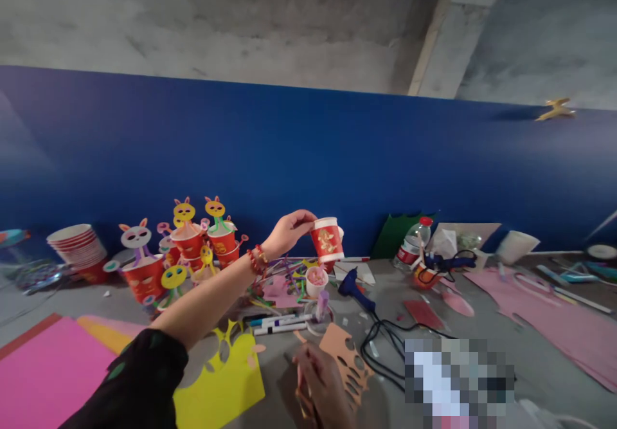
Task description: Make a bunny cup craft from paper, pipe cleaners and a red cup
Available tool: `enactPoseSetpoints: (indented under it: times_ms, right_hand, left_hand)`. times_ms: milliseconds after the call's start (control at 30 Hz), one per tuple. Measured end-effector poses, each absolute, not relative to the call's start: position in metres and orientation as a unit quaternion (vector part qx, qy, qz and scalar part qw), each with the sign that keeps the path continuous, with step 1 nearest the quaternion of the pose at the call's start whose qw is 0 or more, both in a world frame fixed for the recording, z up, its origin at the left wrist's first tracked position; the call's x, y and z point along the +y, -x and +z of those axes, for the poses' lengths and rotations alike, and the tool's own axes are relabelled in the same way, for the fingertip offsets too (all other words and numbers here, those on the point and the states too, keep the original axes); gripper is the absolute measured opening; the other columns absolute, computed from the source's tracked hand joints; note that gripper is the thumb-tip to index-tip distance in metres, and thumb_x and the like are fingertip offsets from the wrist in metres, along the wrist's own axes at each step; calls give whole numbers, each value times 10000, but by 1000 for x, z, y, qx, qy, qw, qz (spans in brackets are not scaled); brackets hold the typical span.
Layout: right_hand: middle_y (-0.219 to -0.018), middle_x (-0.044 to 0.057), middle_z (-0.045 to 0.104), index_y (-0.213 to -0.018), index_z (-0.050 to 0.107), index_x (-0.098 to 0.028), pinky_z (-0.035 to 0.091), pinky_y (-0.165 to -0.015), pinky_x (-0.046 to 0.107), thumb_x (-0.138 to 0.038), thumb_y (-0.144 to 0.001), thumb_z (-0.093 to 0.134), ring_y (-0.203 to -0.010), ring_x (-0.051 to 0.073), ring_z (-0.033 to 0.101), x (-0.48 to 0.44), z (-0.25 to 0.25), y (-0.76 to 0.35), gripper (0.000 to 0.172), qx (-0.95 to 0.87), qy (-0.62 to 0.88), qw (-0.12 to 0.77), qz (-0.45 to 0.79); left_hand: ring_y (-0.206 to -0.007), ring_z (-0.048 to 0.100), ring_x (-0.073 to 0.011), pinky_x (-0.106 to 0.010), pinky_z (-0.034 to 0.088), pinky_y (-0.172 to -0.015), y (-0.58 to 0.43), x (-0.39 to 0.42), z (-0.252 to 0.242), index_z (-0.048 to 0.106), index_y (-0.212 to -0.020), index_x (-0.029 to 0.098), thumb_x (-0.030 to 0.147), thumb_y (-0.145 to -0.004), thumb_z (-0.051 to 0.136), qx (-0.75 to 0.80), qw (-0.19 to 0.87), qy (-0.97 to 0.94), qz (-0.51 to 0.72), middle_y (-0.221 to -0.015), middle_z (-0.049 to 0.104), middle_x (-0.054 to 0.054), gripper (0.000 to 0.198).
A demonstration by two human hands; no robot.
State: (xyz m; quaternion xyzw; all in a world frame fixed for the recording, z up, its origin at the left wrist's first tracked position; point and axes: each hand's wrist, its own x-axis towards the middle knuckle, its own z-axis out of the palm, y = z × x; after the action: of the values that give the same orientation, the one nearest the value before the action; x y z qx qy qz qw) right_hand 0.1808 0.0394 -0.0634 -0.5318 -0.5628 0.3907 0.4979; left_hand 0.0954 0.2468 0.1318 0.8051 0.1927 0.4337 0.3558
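left hand (292, 228) had thumb and fingers pinched on the edge of the gold-printed cup (326, 240) – slightly tilted, in front of the blue wall (289, 139); couldn't tell which way up it was; right hand (324, 377) was low over the grey table (274, 352), fingers curled at a slim gold-coloured thing (304, 406); too blurred to say if it was gripped; my read on handling: light pinch was the right call, a thin cup wall would probably have dented under a hard squeeze; best kept steady and clear of the small white cup (317, 281) just below and the blue glue gun (355, 289) to its right – tip possibly hot; black cable (385, 336) was a snag risk near the right hand; containers: small white cup had pink scraps in it; red cups (142, 278) on the left carried paper figures (136, 239), heads up above the rims; cup stack (77, 249) at far left was nested; bottle (409, 242) was capped, fill level unclear; orange cup (427, 278) had a dark blue tool (448, 260) at its mouth, couldn't tell if in it or behind
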Motion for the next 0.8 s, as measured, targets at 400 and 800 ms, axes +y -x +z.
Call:
enactPoseSetpoints:
  times_ms: [400, 800]
  right_hand:
    - [-1003, 116, 710, -1266, 568, -225, 544, -611, 320, -717, -779, 636, -811, 264, 679, 21, -50, -169, 695, -488, 438, 536, 532]
    - [-1237, 164, 688, -1373, 490, -190, 557, -847, 356, -443, -815, 745, -1051, 327, 688, -5, -21, -160, 664, -706, 499, 386, 323]
  left_hand:
    - [-1166, 578, -263, -400, 459, -998, 26, 98, 18, 665, -1136, 202, 345, -912, 649, 227, 555, -678, 425, -1216, 621, -122, 266]
    - [-1024, 664, -292, -399, 484, -931, 24, 39, -17, 683, -1107, 136, 375, -731, 800, 199, 828, -345, 395, -1067, 727, -133, 461]
